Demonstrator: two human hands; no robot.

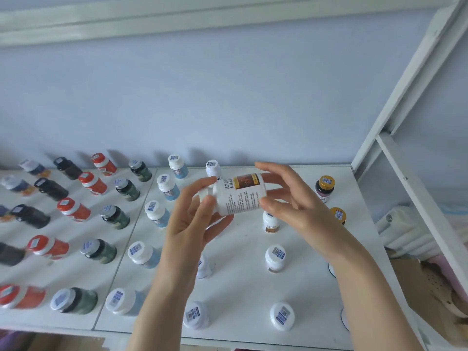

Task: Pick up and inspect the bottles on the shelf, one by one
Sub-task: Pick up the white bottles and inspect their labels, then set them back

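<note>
A white bottle (239,196) with a printed label and a brown picture lies sideways in the air above the white shelf (243,282). My left hand (195,219) grips its cap end with curled fingers and thumb. My right hand (286,198) pinches its base end between thumb and fingers. Beneath stand rows of bottles: white-capped ones (275,257), light blue ones (157,214), green ones (115,216), red ones (73,209) and black ones (30,215). Each cap carries a barcode sticker.
Two gold-capped bottles (325,187) stand at the shelf's right rear. A white shelf frame post (405,102) rises on the right, with a white radiator (400,231) and a cardboard box (430,295) beyond it. The blue wall (202,97) backs the shelf.
</note>
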